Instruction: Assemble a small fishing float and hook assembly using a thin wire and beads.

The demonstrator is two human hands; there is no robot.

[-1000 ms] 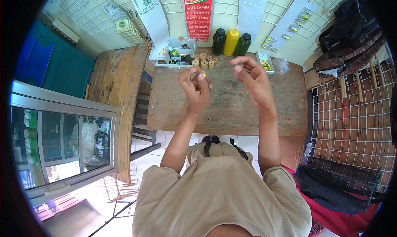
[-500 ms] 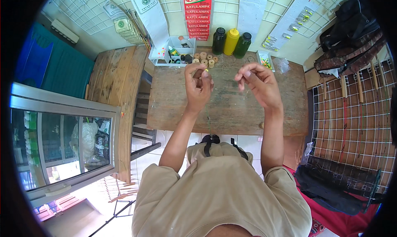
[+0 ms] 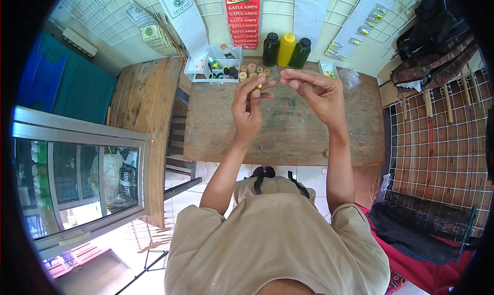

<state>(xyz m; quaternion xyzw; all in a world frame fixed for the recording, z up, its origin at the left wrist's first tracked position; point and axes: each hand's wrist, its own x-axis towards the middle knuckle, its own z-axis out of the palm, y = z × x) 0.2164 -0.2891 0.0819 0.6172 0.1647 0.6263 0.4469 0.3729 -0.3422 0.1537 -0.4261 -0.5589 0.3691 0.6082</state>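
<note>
My left hand (image 3: pixel 248 108) is raised over the wooden table (image 3: pixel 216 140), with its thumb and index finger pinched on a small yellow bead (image 3: pixel 260 86). Its other fingers stick out to the right. Level with it, my right hand (image 3: pixel 321 93) points its fingers left, thumb and fingertips closed together. Whatever those fingertips hold, if anything, is too fine to make out. A narrow gap separates the two hands.
Behind my hands stand cork-coloured spools (image 3: pixel 252 69), a white compartment tray (image 3: pixel 216 80) with small bottles, a yellow squeeze bottle (image 3: pixel 285 50) between two dark bottles, and a small white box (image 3: pixel 328 68). Rods hang on the right-hand grid (image 3: pixel 437 140).
My right hand has moved left and slightly up, bringing its fingertips closer to my left hand. The left hand's fingers have stretched out more to the right, still pinching the bead.
</note>
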